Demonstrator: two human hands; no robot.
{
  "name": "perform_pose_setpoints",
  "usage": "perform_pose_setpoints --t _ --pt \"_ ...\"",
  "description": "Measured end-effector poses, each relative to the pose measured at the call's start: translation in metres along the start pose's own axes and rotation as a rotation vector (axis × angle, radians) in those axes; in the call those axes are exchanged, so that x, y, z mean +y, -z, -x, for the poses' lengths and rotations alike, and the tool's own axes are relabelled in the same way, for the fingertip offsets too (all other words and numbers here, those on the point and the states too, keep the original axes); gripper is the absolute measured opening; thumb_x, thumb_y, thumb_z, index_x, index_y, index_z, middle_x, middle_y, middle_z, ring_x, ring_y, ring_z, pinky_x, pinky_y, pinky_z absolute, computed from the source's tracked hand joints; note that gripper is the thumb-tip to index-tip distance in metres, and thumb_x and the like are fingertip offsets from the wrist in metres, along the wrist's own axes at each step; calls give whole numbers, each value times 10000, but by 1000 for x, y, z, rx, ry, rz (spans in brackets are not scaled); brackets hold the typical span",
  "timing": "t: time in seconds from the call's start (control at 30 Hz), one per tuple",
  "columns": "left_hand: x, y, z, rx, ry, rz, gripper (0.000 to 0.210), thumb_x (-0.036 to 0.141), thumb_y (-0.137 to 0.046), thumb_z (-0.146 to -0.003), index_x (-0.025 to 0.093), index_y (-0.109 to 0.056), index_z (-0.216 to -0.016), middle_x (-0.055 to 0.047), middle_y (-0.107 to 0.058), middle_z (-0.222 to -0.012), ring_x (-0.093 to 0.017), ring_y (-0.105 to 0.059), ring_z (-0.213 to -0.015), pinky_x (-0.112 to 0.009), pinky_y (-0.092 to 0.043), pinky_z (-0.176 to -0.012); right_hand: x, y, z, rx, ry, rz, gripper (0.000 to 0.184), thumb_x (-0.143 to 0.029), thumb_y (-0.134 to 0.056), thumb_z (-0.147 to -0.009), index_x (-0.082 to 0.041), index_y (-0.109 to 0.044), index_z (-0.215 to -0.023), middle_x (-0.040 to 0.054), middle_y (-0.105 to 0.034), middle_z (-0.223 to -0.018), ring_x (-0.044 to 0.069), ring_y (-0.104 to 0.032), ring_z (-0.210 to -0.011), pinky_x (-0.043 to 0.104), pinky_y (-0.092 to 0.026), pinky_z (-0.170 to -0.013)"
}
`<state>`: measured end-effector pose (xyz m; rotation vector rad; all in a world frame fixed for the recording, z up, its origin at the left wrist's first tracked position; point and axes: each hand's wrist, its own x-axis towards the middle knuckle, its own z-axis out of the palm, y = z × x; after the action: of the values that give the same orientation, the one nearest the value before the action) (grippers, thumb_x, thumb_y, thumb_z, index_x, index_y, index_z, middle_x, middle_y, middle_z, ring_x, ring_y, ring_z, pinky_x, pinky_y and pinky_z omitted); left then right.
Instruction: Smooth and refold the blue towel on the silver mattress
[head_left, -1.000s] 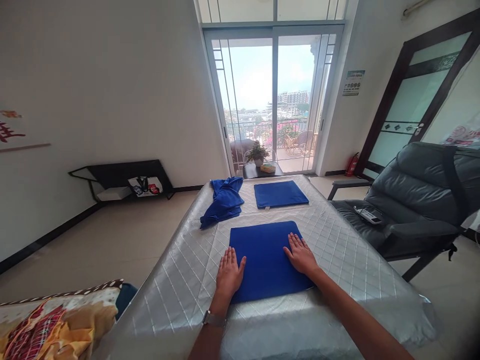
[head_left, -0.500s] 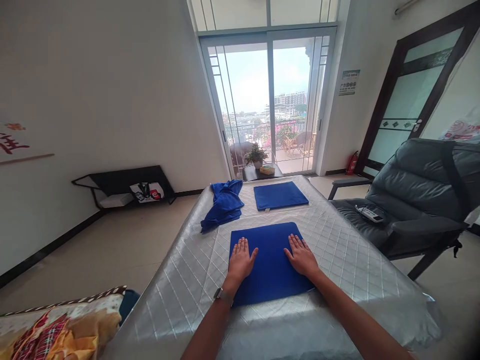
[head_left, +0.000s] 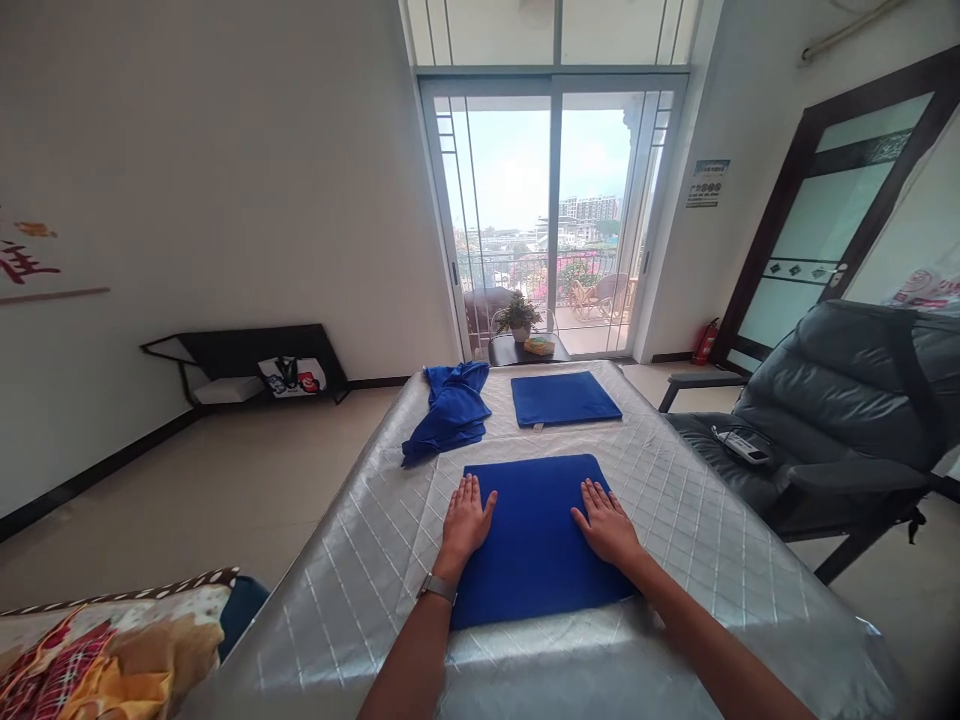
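A folded blue cloth lies flat in front of me on a silver quilted table cover. My left hand rests flat along its left edge, fingers stretched out and thumb apart. On the cloth's right side lies my right hand, also flat with its fingers extended. Neither hand grips anything. Farther back is a second flat, folded blue cloth with a small white tag at its near edge. To its left sits a crumpled blue cloth.
A dark padded armchair holding a power strip stands at right. Beyond the table's far end, a small table bears a potted plant. Patterned fabric lies at lower left. A black rack stands by the wall.
My left hand has slid left towards the near cloth's left edge. My right hand stays on the right side. The view has shifted slightly.
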<state>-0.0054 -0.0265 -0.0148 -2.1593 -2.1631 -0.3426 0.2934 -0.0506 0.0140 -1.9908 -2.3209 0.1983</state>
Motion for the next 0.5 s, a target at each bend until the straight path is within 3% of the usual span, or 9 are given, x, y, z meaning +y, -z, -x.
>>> perform_pose_setpoints --t 0.13,0.3,0.5 --pt "0 0 -1 -11 -1 -1 797 572 -127 -1014 -12 -341 -1512 -209 -305 -1593 -280 -271 -1492 -421 -236 -1216 -16 9 -9 -31 26 9 705 -492 -175 -1017 -74 -214 -1584 81 -175 -1650 220 -114 -1530 414 -93 -1240" --pt "1 -1 -1 17 5 7 760 551 -162 -1019 6 -356 -1511 -211 -319 -1587 -281 -289 -1487 -437 -251 -1210 -68 19 -31 -52 171 -41 706 -491 -150 -1021 -68 -232 -1580 96 -188 -1646 215 -129 -1527 406 -101 -1236" --pt "-1 -3 -1 11 -11 10 754 544 -171 -1019 2 -356 -1509 -213 -326 -1582 -282 -303 -1481 -440 -264 -1206 -118 6 -56 -39 248 -108 719 -511 -158 -1015 -74 -237 -1580 95 -186 -1646 207 -110 -1530 393 -75 -1236"
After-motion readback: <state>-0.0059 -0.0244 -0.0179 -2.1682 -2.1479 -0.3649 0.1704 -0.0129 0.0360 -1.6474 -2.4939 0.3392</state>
